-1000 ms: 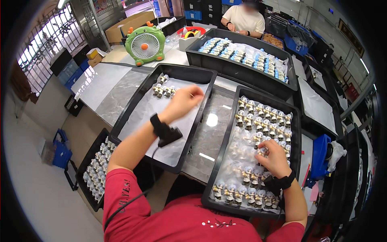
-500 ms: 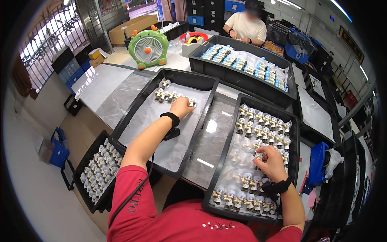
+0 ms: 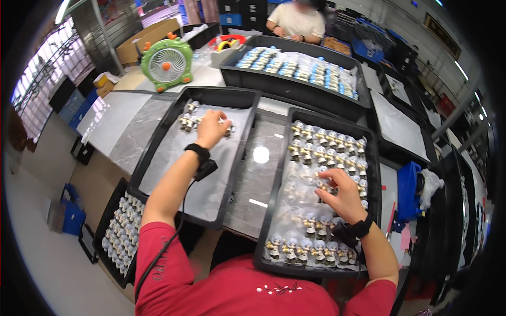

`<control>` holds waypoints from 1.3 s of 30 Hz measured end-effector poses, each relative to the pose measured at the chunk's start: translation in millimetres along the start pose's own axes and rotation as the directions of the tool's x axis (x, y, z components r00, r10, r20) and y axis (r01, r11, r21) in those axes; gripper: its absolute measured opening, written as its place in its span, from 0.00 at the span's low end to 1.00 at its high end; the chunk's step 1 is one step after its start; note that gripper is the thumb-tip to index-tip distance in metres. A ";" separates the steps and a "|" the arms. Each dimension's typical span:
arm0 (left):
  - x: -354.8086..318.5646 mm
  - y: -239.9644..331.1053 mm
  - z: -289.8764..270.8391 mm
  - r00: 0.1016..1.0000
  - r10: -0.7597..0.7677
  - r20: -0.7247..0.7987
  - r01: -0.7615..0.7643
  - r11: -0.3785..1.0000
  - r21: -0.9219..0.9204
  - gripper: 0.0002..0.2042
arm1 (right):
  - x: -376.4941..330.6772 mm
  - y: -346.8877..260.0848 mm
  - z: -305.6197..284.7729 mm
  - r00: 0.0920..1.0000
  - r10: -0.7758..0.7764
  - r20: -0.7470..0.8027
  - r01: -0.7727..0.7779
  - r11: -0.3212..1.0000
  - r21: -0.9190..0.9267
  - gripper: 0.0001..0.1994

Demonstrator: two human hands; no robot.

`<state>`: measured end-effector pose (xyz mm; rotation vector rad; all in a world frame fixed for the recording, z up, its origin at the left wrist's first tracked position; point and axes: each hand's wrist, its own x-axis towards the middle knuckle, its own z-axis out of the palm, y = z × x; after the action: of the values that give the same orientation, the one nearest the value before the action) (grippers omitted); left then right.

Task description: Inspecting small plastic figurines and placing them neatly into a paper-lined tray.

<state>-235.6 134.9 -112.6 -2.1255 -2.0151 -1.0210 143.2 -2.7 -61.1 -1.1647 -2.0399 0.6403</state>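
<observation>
My left hand [image 3: 212, 129] is over the left black tray [image 3: 138, 171], at the right end of a short row of small figurines [image 3: 186, 122]. Its thumb and forefinger are a little apart, beside the last figurine [image 3: 230, 129]. My right hand [image 3: 341, 196] hovers over the right black tray [image 3: 280, 181], thumb and fingers spread around a figurine [image 3: 322, 185] that they partly hide. The figurines have pale hair and dark bases with gold-coloured parts. Rows of them [image 3: 331, 139] stand in clear plastic at the far end and more [image 3: 302, 252] at the near end.
A green fan [image 3: 167, 64] stands at the far left of the table. Beyond the trays is a large black bin [image 3: 290, 84] of blue-and-white pieces, with a person [image 3: 298, 23] behind it. A lower crate [image 3: 124, 231] of figurines sits at left. Blue bins [image 3: 410, 192] stand at right.
The view has shifted, so everything sits further left. My left hand's fingers have parted from the figurine at the row's end. My right hand's fingers have spread wider over the right tray.
</observation>
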 end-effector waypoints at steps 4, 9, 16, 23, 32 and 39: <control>-1.6 102.1 -79.3 0.943 0.006 0.332 0.260 0.608 -0.750 0.11 | -1.3 -6.9 1.0 0.993 -0.072 -0.090 0.087 0.978 0.188 0.22; -67.8 181.1 -84.3 0.641 0.300 0.707 0.698 0.155 -0.699 0.21 | -11.7 -7.9 5.5 0.989 -0.097 -0.113 0.130 0.936 0.328 0.25; -108.5 202.7 -42.9 0.435 0.548 0.714 0.873 -0.064 -0.483 0.23 | -17.5 -9.0 7.5 0.987 -0.128 -0.099 0.150 0.950 0.275 0.31; -111.7 194.5 -34.5 0.491 0.546 0.679 0.859 -0.175 -0.481 0.23 | -7.2 -14.8 4.8 0.960 -0.279 0.013 0.277 0.956 0.096 0.43; -118.8 191.0 -29.2 0.513 0.502 0.696 0.836 -0.110 -0.538 0.22 | -7.3 -7.6 15.3 0.967 -0.256 -0.002 0.255 0.964 0.069 0.42; -119.9 186.5 -23.9 0.535 0.514 0.670 0.826 -0.154 -0.542 0.22 | -4.4 -11.3 16.3 0.936 -0.349 -0.045 0.350 0.937 -0.001 0.41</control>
<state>-70.2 -10.1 -76.4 -3.6449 -1.7807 -3.1924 126.2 -13.2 -65.0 -0.7733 -2.1331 0.4396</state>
